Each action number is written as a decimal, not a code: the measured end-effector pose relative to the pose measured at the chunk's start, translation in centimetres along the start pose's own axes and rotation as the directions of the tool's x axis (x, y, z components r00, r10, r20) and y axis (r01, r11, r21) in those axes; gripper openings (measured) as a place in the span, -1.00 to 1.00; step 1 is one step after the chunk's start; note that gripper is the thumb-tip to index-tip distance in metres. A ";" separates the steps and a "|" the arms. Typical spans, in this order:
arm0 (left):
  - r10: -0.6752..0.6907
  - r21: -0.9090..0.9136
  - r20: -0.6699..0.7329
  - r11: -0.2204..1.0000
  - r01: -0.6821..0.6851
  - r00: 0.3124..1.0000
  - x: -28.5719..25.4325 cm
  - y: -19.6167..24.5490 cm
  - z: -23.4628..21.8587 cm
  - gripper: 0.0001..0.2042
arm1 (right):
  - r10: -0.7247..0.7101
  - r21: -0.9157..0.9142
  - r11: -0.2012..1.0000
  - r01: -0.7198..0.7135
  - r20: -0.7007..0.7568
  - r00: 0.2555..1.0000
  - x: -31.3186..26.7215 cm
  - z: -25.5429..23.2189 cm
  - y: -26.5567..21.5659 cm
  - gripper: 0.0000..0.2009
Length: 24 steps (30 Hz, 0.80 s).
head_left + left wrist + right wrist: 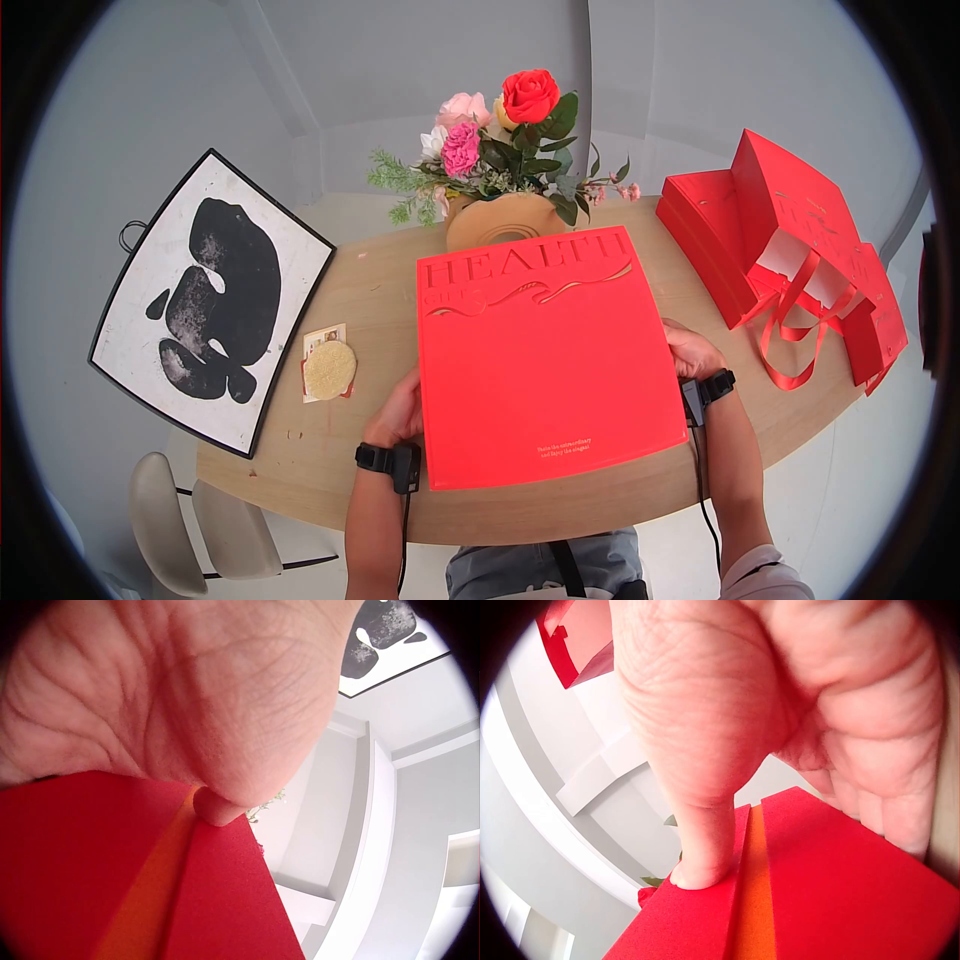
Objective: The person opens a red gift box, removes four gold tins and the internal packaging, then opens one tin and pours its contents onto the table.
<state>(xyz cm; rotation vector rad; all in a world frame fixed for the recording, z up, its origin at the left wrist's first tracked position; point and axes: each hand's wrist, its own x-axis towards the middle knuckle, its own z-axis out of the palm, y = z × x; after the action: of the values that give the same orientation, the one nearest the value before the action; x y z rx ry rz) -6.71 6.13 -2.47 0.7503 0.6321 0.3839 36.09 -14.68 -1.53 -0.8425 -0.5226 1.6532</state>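
— Box (550, 375), red, flat-faced, one. Lettering HEALTH pressed across its far end, gold-edged ribbon relief beneath, small gold print at the near end. Orange band between two red parts, seen in both wrist views.

— Location?

— Over the middle of the tabletop (400, 500), between the two hands. Whether its underside touches the wood, I cannot tell.

— State of each grip?

— Left hand (400, 408): grasping the box at its left side, thumb against the red edge; the other fingertips are hidden. Right hand (692, 352): grasping the right side, thumb pressed to one red part, remaining fingers along the other, across the orange band.

— Worn items?

— Black wristbands, two, left (375, 458) and right (718, 385), each with a small device and a cable.

— Next outward?

— Pale yellow disc (329, 371), one, lying on a printed card (312, 345), left of the box. Beyond the box, a tan round vase (500, 218) with a flower arrangement (462, 148): red, pink, magenta and white blooms, green leaves.

— Outer lots?

— Far left, black-framed picture (240, 290), tilted, dark rounded shapes on white. Right, red open packaging (700, 225), with red ribbon (780, 375) in loops. Below left, beige chairs (235, 530).
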 end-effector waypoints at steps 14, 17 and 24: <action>0.019 -0.006 -0.050 1.000 -0.019 0.999 -0.7 0.6 1.8 -0.55 | 0.000 -0.009 1.000 0.000 0.031 1.000 0.1 -0.2 0.1 -0.55; 0.004 0.044 -0.042 0.999 -0.003 0.999 -0.3 0.3 0.8 -0.46 | 0.007 -0.015 1.000 -0.006 0.029 1.000 0.1 -0.1 0.0 -0.55; 0.013 0.053 -0.039 0.999 -0.011 0.999 -0.3 0.2 0.7 -0.47 | -0.005 0.006 1.000 0.004 0.027 1.000 0.2 -0.5 0.2 -0.55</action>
<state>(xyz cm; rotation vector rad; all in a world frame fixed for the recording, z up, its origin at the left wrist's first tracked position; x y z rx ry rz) -6.50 5.76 -1.76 0.7988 0.6767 0.3952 36.29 -14.59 -2.03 -0.8152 -0.5373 1.6631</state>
